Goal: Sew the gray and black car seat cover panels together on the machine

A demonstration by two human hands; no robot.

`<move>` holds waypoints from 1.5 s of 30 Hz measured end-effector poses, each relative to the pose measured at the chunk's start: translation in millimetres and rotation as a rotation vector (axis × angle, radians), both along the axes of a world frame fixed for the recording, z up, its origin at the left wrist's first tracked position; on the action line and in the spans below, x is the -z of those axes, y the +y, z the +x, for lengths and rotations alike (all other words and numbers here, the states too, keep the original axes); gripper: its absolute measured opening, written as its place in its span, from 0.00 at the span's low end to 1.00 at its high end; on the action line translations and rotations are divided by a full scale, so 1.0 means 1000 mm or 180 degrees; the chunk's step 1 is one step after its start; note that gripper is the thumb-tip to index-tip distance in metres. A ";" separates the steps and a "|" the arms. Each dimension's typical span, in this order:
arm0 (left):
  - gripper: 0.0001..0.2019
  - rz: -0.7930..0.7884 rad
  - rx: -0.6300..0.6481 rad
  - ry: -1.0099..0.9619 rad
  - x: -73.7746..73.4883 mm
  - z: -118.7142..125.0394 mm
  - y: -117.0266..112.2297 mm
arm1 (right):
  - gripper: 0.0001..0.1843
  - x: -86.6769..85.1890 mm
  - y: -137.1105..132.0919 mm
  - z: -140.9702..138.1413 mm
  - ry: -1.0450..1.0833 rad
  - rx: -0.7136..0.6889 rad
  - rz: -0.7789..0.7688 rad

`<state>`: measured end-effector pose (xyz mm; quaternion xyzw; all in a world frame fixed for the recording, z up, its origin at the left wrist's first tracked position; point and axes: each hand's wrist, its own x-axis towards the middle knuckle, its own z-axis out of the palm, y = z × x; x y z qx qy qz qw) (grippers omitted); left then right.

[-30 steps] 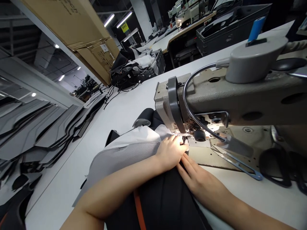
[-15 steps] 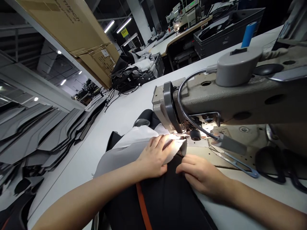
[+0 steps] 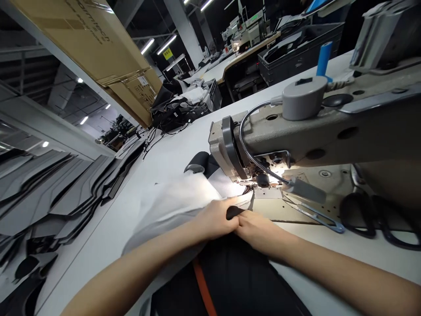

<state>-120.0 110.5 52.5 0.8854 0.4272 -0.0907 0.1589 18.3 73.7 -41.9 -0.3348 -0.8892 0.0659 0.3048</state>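
A black fabric cover [image 3: 243, 276] with an orange stripe and a grey-white backing [image 3: 177, 197] lies in front of the sewing machine [image 3: 226, 149]. Its far edge reaches the lit needle area. My left hand [image 3: 217, 218] is closed on the fabric's edge, just short of the presser foot. Close against it, my right hand [image 3: 255, 226] pinches the black fabric, thumb and fingers together. The two hands meet at a small fold of black cloth. Some fingertips are hidden by the fabric.
Blue-handled tweezers [image 3: 324, 219] and black-handled scissors [image 3: 358, 215] lie right of the needle area. A lamp on a bendable stalk [image 3: 305, 192] lights the seam. Stacked grey panels [image 3: 66, 188] stand at left, with a cardboard box [image 3: 98, 48] and a dark crate [image 3: 296, 52] farther back.
My right hand has moved left to meet my left hand, and my left fingers have curled around the fabric edge. The grey-white backing has billowed up on the left. The view has shifted slightly.
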 end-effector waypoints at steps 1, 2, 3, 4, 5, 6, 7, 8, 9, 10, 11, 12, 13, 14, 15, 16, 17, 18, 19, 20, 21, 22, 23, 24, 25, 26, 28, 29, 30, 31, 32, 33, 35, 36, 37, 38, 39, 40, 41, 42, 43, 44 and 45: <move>0.23 -0.0099 -0.0008 -0.0178 0.006 -0.004 0.000 | 0.15 -0.002 -0.009 0.014 -0.0003 -0.0193 -0.0021; 0.24 -0.0160 -0.0003 -0.0278 0.010 -0.007 0.001 | 0.20 -0.005 -0.018 0.027 0.0000 -0.0404 -0.0087; 0.24 -0.0184 0.0004 -0.0320 0.014 -0.009 0.001 | 0.26 -0.008 -0.026 0.038 -0.0032 -0.0590 -0.0220; 0.25 -0.0191 0.0022 -0.0319 0.016 -0.009 0.001 | 0.31 -0.012 -0.033 0.045 -0.0054 -0.0757 -0.0370; 0.25 -0.0202 0.0052 -0.0269 0.016 -0.008 0.000 | 0.34 -0.014 -0.037 0.048 -0.0075 -0.0881 -0.0508; 0.26 -0.0203 0.0079 -0.0157 0.015 -0.005 -0.001 | 0.35 -0.016 -0.040 0.048 -0.0081 -0.0932 -0.0588; 0.27 -0.0184 0.0101 0.0039 0.013 -0.001 -0.003 | 0.32 -0.016 -0.041 0.046 -0.0040 -0.0915 -0.0590; 0.29 -0.0159 0.0125 0.0307 0.010 0.003 -0.005 | 0.28 -0.016 -0.041 0.041 0.0026 -0.0861 -0.0530; 0.32 -0.0125 0.0146 0.0597 0.006 0.007 -0.006 | 0.24 -0.015 -0.040 0.036 0.0106 -0.0788 -0.0419; 0.33 -0.0094 0.0168 0.0853 0.003 0.012 -0.007 | 0.21 -0.014 -0.038 0.031 0.0168 -0.0718 -0.0286; 0.35 -0.0065 0.0194 0.1019 0.000 0.016 -0.008 | 0.20 -0.012 -0.037 0.027 0.0205 -0.0667 -0.0155; 0.35 -0.0033 0.0215 0.1082 -0.002 0.019 -0.007 | 0.20 -0.011 -0.035 0.025 0.0213 -0.0648 -0.0031; 0.35 -0.0009 0.0243 0.1069 -0.003 0.021 -0.006 | 0.20 -0.010 -0.035 0.025 0.0193 -0.0640 0.0083; 0.34 0.0025 0.0267 0.1027 -0.003 0.024 -0.005 | 0.21 -0.009 -0.034 0.027 0.0159 -0.0627 0.0182; 0.33 0.0085 0.0286 0.1007 -0.002 0.026 -0.002 | 0.22 -0.007 -0.033 0.030 0.0132 -0.0602 0.0259; 0.32 0.0156 0.0306 0.1023 -0.001 0.028 0.000 | 0.22 -0.006 -0.032 0.034 0.0115 -0.0576 0.0324; 0.31 0.0223 0.0315 0.1066 0.001 0.030 0.003 | 0.22 -0.004 -0.031 0.038 0.0093 -0.0549 0.0375; 0.31 0.0270 0.0318 0.1115 0.003 0.033 0.006 | 0.22 -0.002 -0.029 0.043 0.0061 -0.0520 0.0412; 0.30 0.0302 0.0311 0.1150 0.005 0.036 0.009 | 0.23 -0.001 -0.027 0.047 0.0022 -0.0487 0.0438; 0.30 0.0317 0.0284 0.1185 0.006 0.038 0.012 | 0.23 0.001 -0.025 0.050 -0.0030 -0.0455 0.0444; 0.30 0.0314 0.0259 0.1219 0.007 0.041 0.014 | 0.24 0.003 -0.022 0.053 -0.0083 -0.0437 0.0432; 0.31 0.0304 0.0243 0.1250 0.008 0.043 0.016 | 0.25 0.004 -0.020 0.055 -0.0133 -0.0433 0.0405; 0.31 0.0297 0.0246 0.1280 0.009 0.045 0.017 | 0.26 0.004 -0.018 0.057 -0.0168 -0.0444 0.0372; 0.31 0.0302 0.0259 0.1315 0.009 0.046 0.018 | 0.26 0.005 -0.016 0.059 -0.0186 -0.0461 0.0334; 0.30 0.0321 0.0279 0.1351 0.009 0.047 0.019 | 0.26 0.005 -0.015 0.060 -0.0191 -0.0477 0.0290; 0.29 0.0362 0.0322 0.1370 0.009 0.047 0.019 | 0.26 0.005 -0.014 0.060 -0.0187 -0.0493 0.0241; 0.25 0.0503 0.0441 0.1384 0.009 0.046 0.019 | 0.26 0.006 -0.014 0.061 -0.0145 -0.0487 0.0144; 0.24 0.0577 0.0500 0.1394 0.010 0.045 0.019 | 0.25 0.007 -0.014 0.061 -0.0108 -0.0473 0.0106; 0.23 0.0638 0.0557 0.1410 0.011 0.045 0.019 | 0.25 0.007 -0.013 0.062 -0.0070 -0.0461 0.0087; 0.23 0.0685 0.0619 0.1429 0.012 0.044 0.019 | 0.25 0.008 -0.013 0.062 -0.0034 -0.0466 0.0089; 0.23 0.0721 0.0673 0.1451 0.013 0.043 0.019 | 0.24 0.008 -0.013 0.063 -0.0004 -0.0484 0.0104; 0.23 0.0752 0.0722 0.1472 0.014 0.043 0.019 | 0.23 0.008 -0.012 0.064 0.0015 -0.0501 0.0133; 0.21 0.0809 0.0826 0.1463 0.016 0.044 0.019 | 0.21 0.007 -0.010 0.067 0.0015 -0.0497 0.0206; 0.21 0.0823 0.0859 0.1439 0.017 0.044 0.020 | 0.21 0.007 -0.009 0.069 0.0013 -0.0456 0.0243; 0.20 0.0828 0.0868 0.1421 0.018 0.045 0.020 | 0.21 0.007 -0.009 0.070 0.0016 -0.0407 0.0282; 0.19 0.0815 0.0860 0.1409 0.018 0.046 0.021 | 0.20 0.006 -0.008 0.071 0.0020 -0.0357 0.0322; 0.19 0.0793 0.0842 0.1398 0.019 0.047 0.021 | 0.20 0.006 -0.008 0.071 0.0022 -0.0315 0.0365; 0.20 0.0763 0.0806 0.1384 0.019 0.048 0.020 | 0.19 0.006 -0.008 0.071 0.0021 -0.0276 0.0417; 0.20 0.0728 0.0756 0.1363 0.019 0.049 0.019 | 0.19 0.006 -0.009 0.071 0.0007 -0.0230 0.0474; 0.21 0.0689 0.0695 0.1333 0.019 0.050 0.017 | 0.19 0.006 -0.009 0.070 -0.0018 -0.0177 0.0533; 0.23 0.0641 0.0623 0.1300 0.018 0.051 0.014 | 0.19 0.005 -0.010 0.069 -0.0047 -0.0109 0.0582; 0.25 0.0589 0.0548 0.1282 0.015 0.052 0.010 | 0.18 0.005 -0.012 0.068 -0.0078 -0.0041 0.0623; 0.27 0.0522 0.0466 0.1307 0.012 0.053 0.006 | 0.18 0.005 -0.013 0.067 -0.0104 0.0018 0.0658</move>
